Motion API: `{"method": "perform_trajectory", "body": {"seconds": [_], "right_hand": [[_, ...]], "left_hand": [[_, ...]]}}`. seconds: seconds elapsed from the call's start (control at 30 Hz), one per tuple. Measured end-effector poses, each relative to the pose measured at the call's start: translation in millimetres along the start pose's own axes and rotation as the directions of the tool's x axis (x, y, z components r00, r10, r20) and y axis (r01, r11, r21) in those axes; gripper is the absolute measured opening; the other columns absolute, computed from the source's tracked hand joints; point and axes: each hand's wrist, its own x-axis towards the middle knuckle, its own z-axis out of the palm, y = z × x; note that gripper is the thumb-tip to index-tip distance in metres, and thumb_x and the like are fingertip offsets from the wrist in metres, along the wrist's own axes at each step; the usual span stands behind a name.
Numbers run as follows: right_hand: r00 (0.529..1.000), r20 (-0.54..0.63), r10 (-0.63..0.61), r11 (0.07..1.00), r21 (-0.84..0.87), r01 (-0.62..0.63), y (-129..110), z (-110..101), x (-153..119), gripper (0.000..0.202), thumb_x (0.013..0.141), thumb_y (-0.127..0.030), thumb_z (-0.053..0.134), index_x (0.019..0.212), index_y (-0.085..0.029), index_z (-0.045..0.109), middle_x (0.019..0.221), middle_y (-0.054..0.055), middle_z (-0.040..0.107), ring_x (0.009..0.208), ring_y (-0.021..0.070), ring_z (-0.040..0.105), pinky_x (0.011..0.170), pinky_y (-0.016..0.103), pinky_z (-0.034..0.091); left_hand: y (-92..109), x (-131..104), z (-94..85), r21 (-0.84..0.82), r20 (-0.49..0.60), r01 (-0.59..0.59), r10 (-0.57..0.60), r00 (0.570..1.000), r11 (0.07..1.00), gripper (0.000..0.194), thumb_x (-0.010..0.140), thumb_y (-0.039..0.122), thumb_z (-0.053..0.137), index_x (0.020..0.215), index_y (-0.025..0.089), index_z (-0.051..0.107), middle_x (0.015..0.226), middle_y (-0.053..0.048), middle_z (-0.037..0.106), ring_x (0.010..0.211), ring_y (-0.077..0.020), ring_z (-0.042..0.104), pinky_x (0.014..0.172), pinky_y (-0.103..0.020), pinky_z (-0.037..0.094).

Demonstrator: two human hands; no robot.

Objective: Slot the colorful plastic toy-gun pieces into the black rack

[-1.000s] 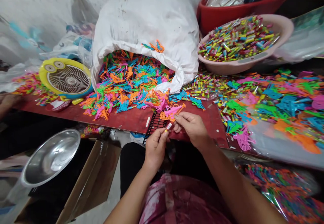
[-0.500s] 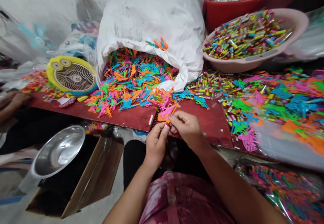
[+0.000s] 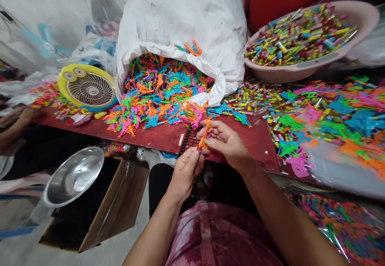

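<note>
Over the front edge of the red table my hands meet at a small orange plastic toy gun (image 3: 205, 131). My right hand (image 3: 229, 145) grips it between thumb and fingers. Just below, my left hand (image 3: 185, 169) is closed in a pinch at its lower end; a small reddish bit shows at the fingertips, too small to name. A black plastic grid (image 3: 189, 138) lies on the table right behind my hands. Beyond it, a heap of colourful plastic toy guns (image 3: 159, 93) spills from a large white sack (image 3: 183, 21).
On the right stand a pink basin (image 3: 288, 73) of small colourful tubes and a red tub (image 3: 270, 3). A yellow fan (image 3: 90, 89) is on the left. Below are a steel bowl (image 3: 75, 175) and a cardboard box (image 3: 120, 202). Another person's hand (image 3: 22, 117) shows at far left.
The orange toy gun has been turned upright between my hands, and my right hand's fingers have shifted up along it. The view has moved slightly.
</note>
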Motion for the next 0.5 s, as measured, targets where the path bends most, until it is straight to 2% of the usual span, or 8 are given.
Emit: {"method": "perform_trajectory", "body": {"seconds": [0.1, 0.17, 0.23, 0.33, 0.5], "right_hand": [[0.997, 0.004, 0.074, 0.995, 0.064, -0.074, 1, -3, -2, 0.047, 0.074, -0.039, 0.078, 0.116, -0.021, 0.064, 0.09, 0.003, 0.07, 0.07, 0.014, 0.064, 0.064, 0.025, 0.054], [0.993, 0.004, 0.115, 0.993, 0.032, -0.115, 2, -4, -4, 0.035, 0.074, -0.043, 0.078, 0.097, -0.019, 0.069, 0.078, 0.002, 0.068, 0.064, 0.0132, 0.061, 0.059, 0.024, 0.052], [0.992, 0.007, 0.129, 0.991, -0.03, -0.128, 3, -4, -6, 0.033, 0.074, -0.048, 0.077, 0.082, -0.017, 0.069, 0.071, 0.002, 0.066, 0.06, 0.0126, 0.058, 0.055, 0.024, 0.049], [0.992, 0.015, 0.122, 0.989, -0.083, -0.121, 1, -3, -11, 0.036, 0.077, -0.052, 0.074, 0.076, -0.017, 0.069, 0.069, 0.002, 0.066, 0.059, 0.0119, 0.056, 0.053, 0.022, 0.047], [0.994, 0.026, 0.106, 0.989, -0.105, -0.103, 1, -3, -19, 0.034, 0.081, -0.052, 0.071, 0.078, -0.018, 0.069, 0.068, 0.002, 0.067, 0.058, 0.0122, 0.056, 0.053, 0.022, 0.045]], "left_hand": [[2, -2, -0.7, -0.104, 0.055, 0.054, -0.049, 0.997, 0.993, 0.034, 0.091, 0.047, 0.061, 0.089, 0.013, 0.066, 0.06, 0.006, 0.035, 0.052, -0.0048, 0.026, 0.051, -0.02, 0.022], [3, -3, -2.3, -0.146, 0.073, 0.099, -0.09, 0.993, 0.984, 0.032, 0.09, 0.045, 0.062, 0.085, 0.013, 0.064, 0.06, 0.007, 0.031, 0.051, -0.0045, 0.023, 0.049, -0.02, 0.019], [3, -4, -4.8, -0.145, 0.085, 0.125, -0.114, 0.99, 0.982, 0.034, 0.089, 0.046, 0.063, 0.084, 0.013, 0.063, 0.06, 0.007, 0.028, 0.051, -0.0043, 0.021, 0.049, -0.02, 0.017], [3, -3, -9.2, -0.1, 0.123, 0.131, -0.119, 0.985, 0.986, 0.038, 0.088, 0.05, 0.063, 0.081, 0.013, 0.062, 0.061, 0.007, 0.026, 0.052, -0.0044, 0.02, 0.049, -0.019, 0.015], [4, -3, -12.9, -0.029, 0.181, 0.146, -0.139, 0.974, 0.989, 0.04, 0.089, 0.052, 0.061, 0.078, 0.013, 0.059, 0.061, 0.006, 0.028, 0.053, -0.0047, 0.02, 0.05, -0.02, 0.014]]}}
